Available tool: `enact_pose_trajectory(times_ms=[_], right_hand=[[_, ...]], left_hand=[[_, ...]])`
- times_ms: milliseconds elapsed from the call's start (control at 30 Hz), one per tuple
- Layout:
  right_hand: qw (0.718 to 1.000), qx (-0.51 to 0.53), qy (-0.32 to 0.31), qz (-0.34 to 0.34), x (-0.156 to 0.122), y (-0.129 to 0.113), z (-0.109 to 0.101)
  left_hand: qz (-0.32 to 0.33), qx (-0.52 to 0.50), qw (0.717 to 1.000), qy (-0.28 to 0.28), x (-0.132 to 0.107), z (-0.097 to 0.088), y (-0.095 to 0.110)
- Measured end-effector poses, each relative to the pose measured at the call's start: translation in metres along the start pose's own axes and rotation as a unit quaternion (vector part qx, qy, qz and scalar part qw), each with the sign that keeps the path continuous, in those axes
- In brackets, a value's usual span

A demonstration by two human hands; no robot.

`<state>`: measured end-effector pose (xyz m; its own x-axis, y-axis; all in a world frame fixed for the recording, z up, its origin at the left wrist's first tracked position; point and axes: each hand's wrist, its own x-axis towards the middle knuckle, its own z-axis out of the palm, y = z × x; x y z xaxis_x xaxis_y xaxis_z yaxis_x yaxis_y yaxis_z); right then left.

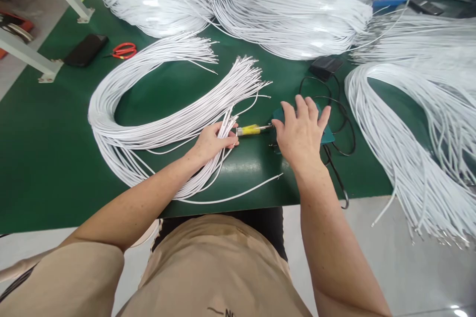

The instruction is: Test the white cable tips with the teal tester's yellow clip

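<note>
My left hand (218,141) is closed around a small bundle of white wires (198,178), whose ends stick up past the fingers. Its fingertips are at the end of a yellow rod-shaped piece (250,130) on a metal shaft that leads to a small teal machine (325,131). Over that machine lies my right hand (303,129), fingers spread on its top and partly covering it. The bundle in my left hand branches from a large curved bundle of white wires (156,126) on the green table. One loose wire (238,193) lies near the front edge.
Large heaps of white wires (293,20) line the back. Another bundle (394,158) hangs over the front edge at right. Red-handled scissors (124,50) and a black phone-like object (86,50) lie at left. A black adapter (326,67) and black cable (347,124) are by the machine.
</note>
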<state>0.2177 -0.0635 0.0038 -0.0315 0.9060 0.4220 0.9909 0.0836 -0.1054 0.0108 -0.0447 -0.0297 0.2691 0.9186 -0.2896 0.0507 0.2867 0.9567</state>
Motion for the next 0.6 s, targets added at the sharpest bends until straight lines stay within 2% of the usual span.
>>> enact_pose_trajectory(times_ms=[67,167,267,333,400,467,533,600], right_hand=[[1.000,-0.012,0.010,0.026,-0.003,0.005,0.005],[1.000,-0.001,0.012,0.022,-0.004,0.006,0.009],[0.998,0.060,0.028,0.005,-0.009,-0.007,0.001],[0.988,0.144,0.019,-0.057,-0.018,-0.025,-0.007],[0.961,0.219,-0.023,-0.166,-0.030,-0.046,-0.012],[0.943,0.227,-0.058,-0.237,-0.042,-0.065,-0.014],[0.940,0.204,-0.072,-0.263,-0.052,-0.077,-0.011],[0.941,0.200,-0.081,-0.260,-0.060,-0.081,-0.006]], left_hand=[[-0.014,-0.002,1.000,-0.006,-0.001,-0.001,0.002],[-0.022,-0.006,1.000,-0.003,-0.003,-0.004,0.003],[-0.008,-0.011,1.000,0.008,-0.005,-0.008,0.003],[0.011,-0.011,1.000,0.006,-0.007,-0.009,0.004],[0.037,-0.019,0.999,-0.009,-0.010,-0.010,0.006],[0.056,-0.030,0.997,-0.033,-0.012,-0.010,0.008],[0.056,-0.030,0.997,-0.048,-0.015,-0.010,0.010],[0.038,-0.027,0.997,-0.056,-0.017,-0.011,0.013]])
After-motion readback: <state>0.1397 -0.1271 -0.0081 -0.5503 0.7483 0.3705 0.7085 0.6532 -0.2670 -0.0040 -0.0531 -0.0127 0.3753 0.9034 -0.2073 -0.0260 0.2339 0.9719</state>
